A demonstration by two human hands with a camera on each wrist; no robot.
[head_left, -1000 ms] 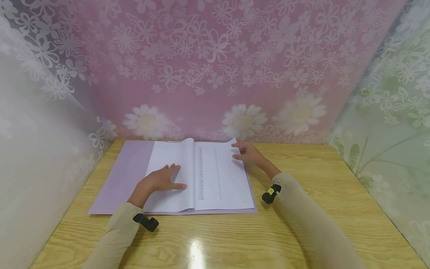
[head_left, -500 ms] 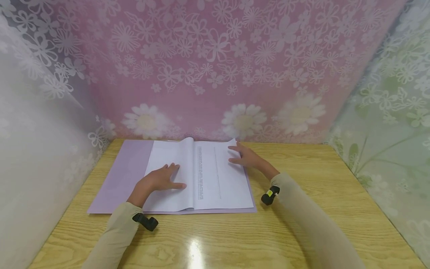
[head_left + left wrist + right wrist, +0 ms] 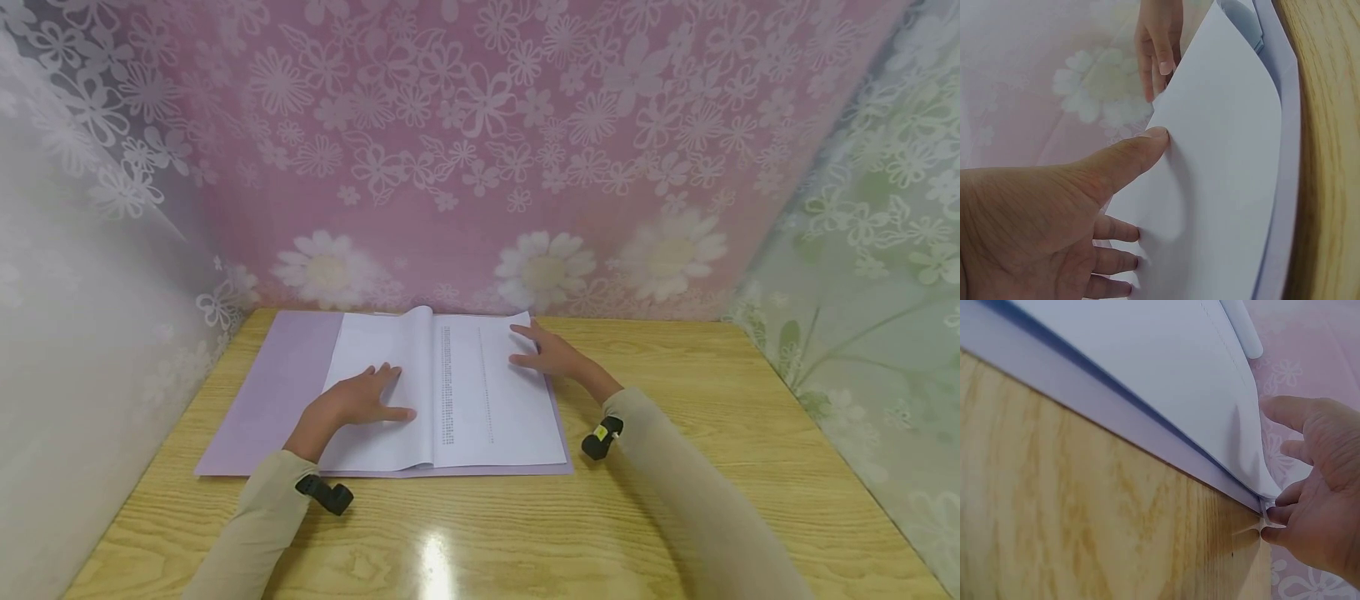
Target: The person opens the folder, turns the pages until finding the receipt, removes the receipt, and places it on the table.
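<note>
A pink floral backdrop [image 3: 480, 167] rises behind the lilac folder [image 3: 262, 400]; the wood-grain counter [image 3: 750, 417] lies beneath it. Opened flat, the folder holds white sheets: a curving leaf [image 3: 420, 358] on its left, a page [image 3: 517, 417] printed with small columns on its right. Of the hands, the left hand [image 3: 360, 398] rests spread on that leaf; the right hand [image 3: 551, 350], fingers apart, is at the folder's far right corner, though I cannot tell how firmly it touches the page
</note>
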